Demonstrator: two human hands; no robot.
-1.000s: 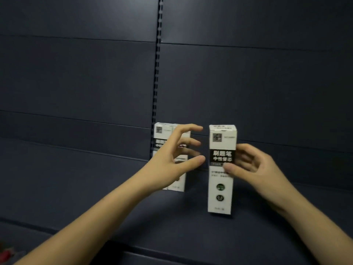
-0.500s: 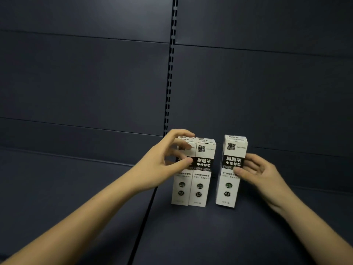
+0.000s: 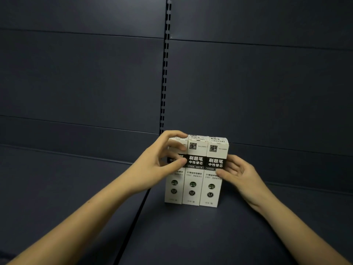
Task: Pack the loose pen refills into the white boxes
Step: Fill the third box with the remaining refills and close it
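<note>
My left hand (image 3: 158, 165) curls over the upper front of the left box (image 3: 174, 180), thumb and fingers gripping it. The middle box (image 3: 193, 169) stands upright, pressed between its neighbours on the dark shelf (image 3: 191, 236). My right hand (image 3: 236, 173) pinches the right box (image 3: 214, 173) at its outer side, so squeezing inward would close the row; no loose refills show.

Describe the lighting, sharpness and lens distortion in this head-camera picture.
Head view: dim, even light; the dark shelf and back panels swallow detail, with no glare. The three white boxes are the brightest thing; their large print reads clearly, the small print is soft. The left hand and right hand look fairly sharp. Wide-angle bending curves the panel seams and the slotted upright.
</note>
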